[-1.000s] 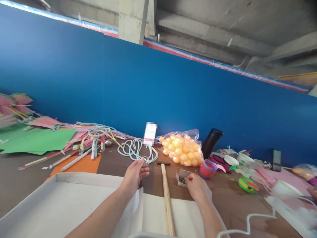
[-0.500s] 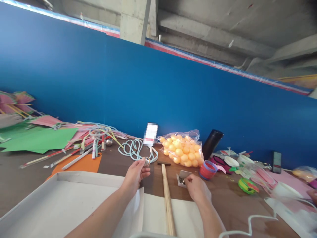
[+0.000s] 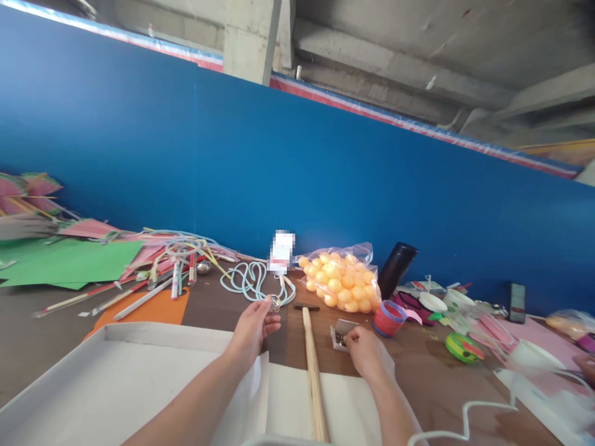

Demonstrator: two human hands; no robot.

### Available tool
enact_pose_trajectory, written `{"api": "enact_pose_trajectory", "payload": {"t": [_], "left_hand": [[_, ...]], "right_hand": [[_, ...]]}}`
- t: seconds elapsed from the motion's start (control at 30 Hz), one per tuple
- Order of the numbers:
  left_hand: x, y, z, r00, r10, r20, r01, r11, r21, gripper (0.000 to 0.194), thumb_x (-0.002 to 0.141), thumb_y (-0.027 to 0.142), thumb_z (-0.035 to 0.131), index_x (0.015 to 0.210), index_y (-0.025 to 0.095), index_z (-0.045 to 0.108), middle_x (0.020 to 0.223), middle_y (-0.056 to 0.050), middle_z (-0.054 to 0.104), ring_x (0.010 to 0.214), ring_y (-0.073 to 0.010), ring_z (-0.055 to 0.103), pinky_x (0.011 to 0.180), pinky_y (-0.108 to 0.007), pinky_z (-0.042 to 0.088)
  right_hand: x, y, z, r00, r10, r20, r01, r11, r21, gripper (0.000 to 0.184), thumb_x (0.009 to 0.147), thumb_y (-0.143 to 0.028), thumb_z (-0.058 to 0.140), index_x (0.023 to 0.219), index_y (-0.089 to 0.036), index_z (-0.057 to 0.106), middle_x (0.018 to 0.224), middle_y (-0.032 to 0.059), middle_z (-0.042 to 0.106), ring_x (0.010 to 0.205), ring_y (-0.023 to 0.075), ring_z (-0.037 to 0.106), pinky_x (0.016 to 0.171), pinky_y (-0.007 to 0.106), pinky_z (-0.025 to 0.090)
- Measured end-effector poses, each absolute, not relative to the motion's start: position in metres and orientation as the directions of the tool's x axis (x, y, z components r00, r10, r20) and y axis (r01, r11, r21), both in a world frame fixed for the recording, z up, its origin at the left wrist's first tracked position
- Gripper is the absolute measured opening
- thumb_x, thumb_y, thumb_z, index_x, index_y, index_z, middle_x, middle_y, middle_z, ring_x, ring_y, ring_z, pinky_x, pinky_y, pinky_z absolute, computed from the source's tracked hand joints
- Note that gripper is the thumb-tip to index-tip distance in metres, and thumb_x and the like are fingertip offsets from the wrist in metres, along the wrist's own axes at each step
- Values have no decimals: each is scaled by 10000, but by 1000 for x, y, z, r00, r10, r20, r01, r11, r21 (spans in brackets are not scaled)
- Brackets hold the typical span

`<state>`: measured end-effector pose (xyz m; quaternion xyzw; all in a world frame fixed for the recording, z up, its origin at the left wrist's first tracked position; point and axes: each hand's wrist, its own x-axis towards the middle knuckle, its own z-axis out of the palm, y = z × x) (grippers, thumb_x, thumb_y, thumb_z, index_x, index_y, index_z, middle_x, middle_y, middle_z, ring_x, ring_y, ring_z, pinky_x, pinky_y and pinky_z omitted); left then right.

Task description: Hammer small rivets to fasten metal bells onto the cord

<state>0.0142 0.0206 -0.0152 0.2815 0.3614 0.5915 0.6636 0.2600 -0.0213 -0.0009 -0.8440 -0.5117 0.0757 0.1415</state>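
Observation:
A small shiny silver ball point(image 3: 274, 303) is pinched between the thumb and fingers of my left hand point(image 3: 253, 327), above the brown table. My right hand point(image 3: 370, 352) has its fingertips pressed together at the edge of a small open white box point(image 3: 335, 339). Little dark metal pieces point(image 3: 341, 339) lie in that box; whether my fingers grip one of them is hidden. Between my forearms lies a hammer point(image 3: 312, 371), its pale wooden handle pointing toward me and its dark head away.
A clear bag of orange balls point(image 3: 341, 282) sits behind the box, with a black bottle point(image 3: 397, 269) and a red-and-blue tape roll point(image 3: 389, 319) beside it. Coiled light-blue cord point(image 3: 248, 279) lies farther back. A white tray point(image 3: 139, 371) fills the near left. Another person's hand point(image 3: 586, 365) shows at far right.
The view has shifted very slightly. Both hands keep the same places, the left on the silver ball and the right at the small box.

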Motion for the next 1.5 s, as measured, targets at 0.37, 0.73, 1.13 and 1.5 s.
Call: {"api": "enact_pose_trajectory", "payload": {"t": [0.37, 0.73, 1.13, 1.5], "left_hand": [[14, 20, -14, 40, 987, -154, -581, 149, 800, 231, 749, 342, 631, 804, 125, 574, 770, -39, 585, 581, -77, 580, 516, -195, 523], [14, 18, -13, 40, 988, -152, -583, 147, 799, 204, 756, 320, 625, 794, 126, 573, 764, -38, 591, 576, -80, 582, 516, -199, 525], [15, 18, -13, 38, 987, -153, -589, 146, 794, 207, 743, 324, 638, 786, 129, 584, 756, -40, 596, 573, -83, 587, 512, -201, 525], [15, 19, -9, 40, 984, -173, -600, 162, 783, 201, 740, 316, 643, 771, 126, 585, 742, -45, 609, 546, -78, 586, 488, -190, 521]], "right_hand": [[264, -24, -6, 478, 857, 195, 839, -379, -391, 229, 836, -367, 379, 793, -237, 562, 899, 71, 654, 770, 227, 619, 511, 271, 342], [272, -20, -23, 429, 839, 336, 826, -213, -521, 143, 819, -322, 410, 800, -230, 518, 817, 53, 662, 713, 203, 642, 585, 274, 441], [265, -27, -10, 415, 840, 350, 771, -121, -625, 251, 787, -439, 465, 779, -223, 594, 802, 56, 682, 710, 216, 645, 597, 283, 469], [237, -36, 8, 401, 862, 311, 595, 14, -804, 353, 784, -531, 463, 782, -196, 576, 600, 27, 636, 481, 174, 567, 462, 253, 455]]}}
